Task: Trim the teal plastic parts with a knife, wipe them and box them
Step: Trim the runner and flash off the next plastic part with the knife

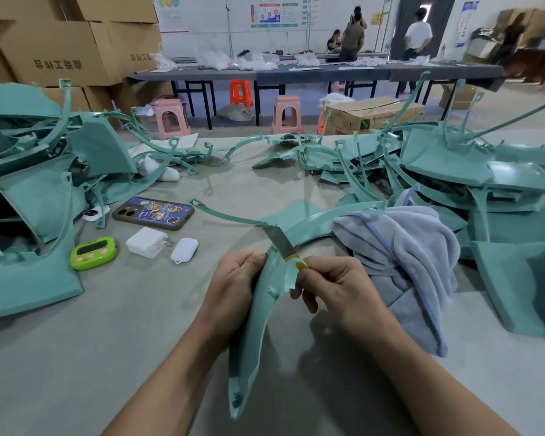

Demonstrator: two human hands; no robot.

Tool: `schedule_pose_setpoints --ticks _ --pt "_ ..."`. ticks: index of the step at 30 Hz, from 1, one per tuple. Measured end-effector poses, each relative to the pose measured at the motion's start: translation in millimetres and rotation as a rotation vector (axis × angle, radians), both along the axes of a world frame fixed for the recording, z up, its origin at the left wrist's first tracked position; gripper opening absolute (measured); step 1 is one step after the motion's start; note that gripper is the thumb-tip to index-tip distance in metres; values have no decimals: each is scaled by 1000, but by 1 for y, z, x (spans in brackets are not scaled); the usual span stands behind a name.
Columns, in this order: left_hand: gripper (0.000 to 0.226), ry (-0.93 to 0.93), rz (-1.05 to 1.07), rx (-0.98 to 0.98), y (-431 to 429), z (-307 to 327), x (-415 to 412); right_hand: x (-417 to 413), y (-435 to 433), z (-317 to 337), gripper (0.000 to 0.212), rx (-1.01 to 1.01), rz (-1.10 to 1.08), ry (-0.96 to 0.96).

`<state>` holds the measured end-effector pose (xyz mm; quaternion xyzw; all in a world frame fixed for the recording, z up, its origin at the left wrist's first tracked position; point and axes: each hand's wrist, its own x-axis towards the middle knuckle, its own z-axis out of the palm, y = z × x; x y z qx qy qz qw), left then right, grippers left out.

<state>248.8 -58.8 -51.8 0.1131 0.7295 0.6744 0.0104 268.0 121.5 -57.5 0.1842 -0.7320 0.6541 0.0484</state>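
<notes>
Teal curved plastic part (258, 313), gripped by left hand (233, 278), undergoes trimming; right hand (331, 281) grips flat steel knife (280, 240). Wiping and boxing remain.

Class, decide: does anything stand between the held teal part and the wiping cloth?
Only the person's own right hand, holding the metal-bladed knife, lies between the curved teal plastic part and the blue-grey fleece cloth; nothing else visible.

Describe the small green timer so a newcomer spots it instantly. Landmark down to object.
On the grey table, look left of the left hand to the gadgets near the dark phone. The timer is leftmost there, beside the white charger. It alone is lime green with pink buttons.
</notes>
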Motion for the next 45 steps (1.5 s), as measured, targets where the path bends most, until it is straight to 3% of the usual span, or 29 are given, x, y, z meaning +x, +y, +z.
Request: schedule_pose_setpoints --ticks 4,8,13,17,21,26,31,37,42,45 --pt "44 59 11 -35 -1 0 1 0 11 10 40 4 118 -60" --pt "48 87 59 -39 -2 4 4 1 12 6 29 -115 118 -136" --pt "56 118 122 17 -5 11 2 5 9 2 25 -61 208 -162" --pt "48 174 201 -25 -11 6 -4 6 14 7 23 -110 279 -219" --pt "41 212 262 -64 -14 1 -9 4 17 8 20 -246 216 -259" --pt "41 294 338 -125 -17 -3 -12 5 15 6 24 -198 237 -251" --pt "45 353 454 -175 -22 -3 -11 5 19 8 20 -334 182 -274" --pt "38 345 528 -227 -20 -5 -12 3 11 1 21 -127 97 -156" --pt "47 182 615 -178 -34 -5 -21 2 17 1 17 -63 119 -147" --pt "45 179 627 -206 -36 -5 -22 0 15 1 17 -89 93 -133"
